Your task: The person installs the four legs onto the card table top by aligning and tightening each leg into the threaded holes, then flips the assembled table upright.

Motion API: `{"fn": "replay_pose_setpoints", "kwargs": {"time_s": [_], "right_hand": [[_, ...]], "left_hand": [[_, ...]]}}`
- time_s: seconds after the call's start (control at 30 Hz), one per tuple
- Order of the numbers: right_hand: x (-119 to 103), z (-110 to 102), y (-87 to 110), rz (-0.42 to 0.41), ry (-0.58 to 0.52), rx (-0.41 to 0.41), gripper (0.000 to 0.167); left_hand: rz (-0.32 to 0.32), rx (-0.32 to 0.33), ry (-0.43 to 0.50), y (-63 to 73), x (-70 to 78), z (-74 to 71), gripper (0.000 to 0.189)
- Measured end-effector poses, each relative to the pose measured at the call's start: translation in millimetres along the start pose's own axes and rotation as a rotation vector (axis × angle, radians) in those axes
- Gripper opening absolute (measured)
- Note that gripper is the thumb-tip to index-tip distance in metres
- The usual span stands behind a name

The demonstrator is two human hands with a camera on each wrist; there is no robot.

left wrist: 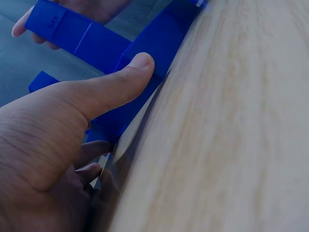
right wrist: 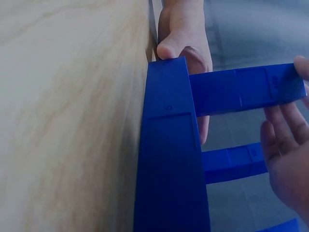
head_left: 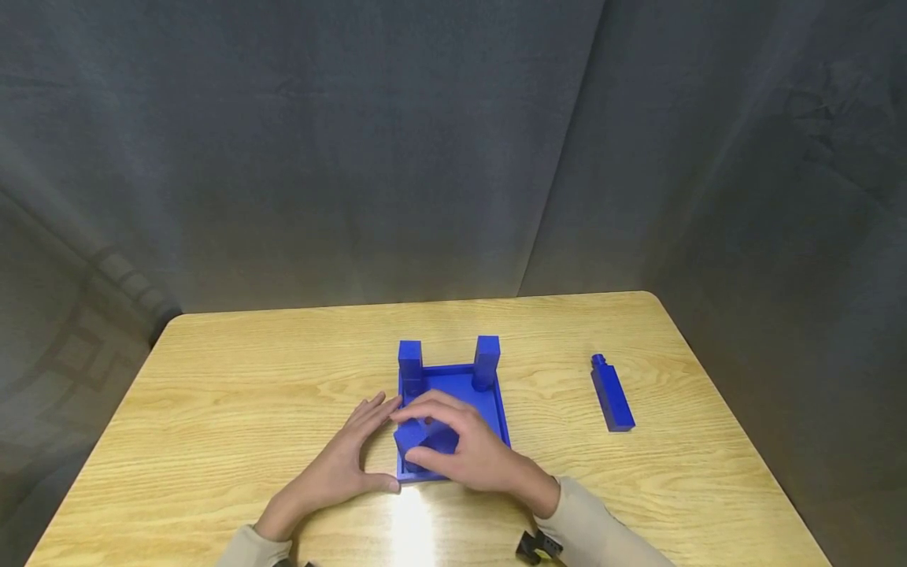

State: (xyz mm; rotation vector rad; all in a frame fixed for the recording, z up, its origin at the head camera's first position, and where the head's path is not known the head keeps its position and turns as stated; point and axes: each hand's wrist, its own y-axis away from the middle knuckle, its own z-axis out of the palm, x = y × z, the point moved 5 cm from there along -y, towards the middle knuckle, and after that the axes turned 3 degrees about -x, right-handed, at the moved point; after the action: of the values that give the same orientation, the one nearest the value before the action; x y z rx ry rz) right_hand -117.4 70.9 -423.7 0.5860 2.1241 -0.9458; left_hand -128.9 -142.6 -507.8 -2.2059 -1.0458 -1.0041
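Note:
A square blue base (head_left: 468,386) with a raised rim lies on the table, and blue square posts rise from its corners. My right hand (head_left: 464,445) grips the top of the front-left post (head_left: 409,438), thumb on one side and fingers on the other; the right wrist view shows this post (right wrist: 241,89) standing square to the base. My left hand (head_left: 336,465) lies along the base's left side, fingers mostly straight. Its thumb (left wrist: 118,87) touches the base near the front-left corner. Two more posts, back-left (head_left: 410,364) and back-right (head_left: 486,361), stand upright untouched.
A loose blue post (head_left: 612,396) with a narrow round, apparently threaded end lies on the wooden table (head_left: 248,370), to the right of the base. Dark grey curtains (head_left: 319,157) hang behind the table and along its sides.

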Motion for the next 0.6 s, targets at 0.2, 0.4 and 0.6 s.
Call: {"fn": "replay_pose_setpoints", "kwargs": {"time_s": [0.2,0.4,0.6], "right_hand": [[1.1,1.4,0.6,0.011,0.025,0.091,0.044],[1.7,1.4,1.0,0.003,0.020,0.092,0.048],[0.0,1.0,0.5,-0.060,-0.056,0.001,0.043]], "left_hand": [[-0.009,-0.002,-0.001,-0.2,0.0,0.1,0.119],[0.007,0.001,-0.002,-0.2,0.8,-0.4,0.119],[0.004,0.007,-0.001,-0.2,0.6,-0.6,0.118]]}}
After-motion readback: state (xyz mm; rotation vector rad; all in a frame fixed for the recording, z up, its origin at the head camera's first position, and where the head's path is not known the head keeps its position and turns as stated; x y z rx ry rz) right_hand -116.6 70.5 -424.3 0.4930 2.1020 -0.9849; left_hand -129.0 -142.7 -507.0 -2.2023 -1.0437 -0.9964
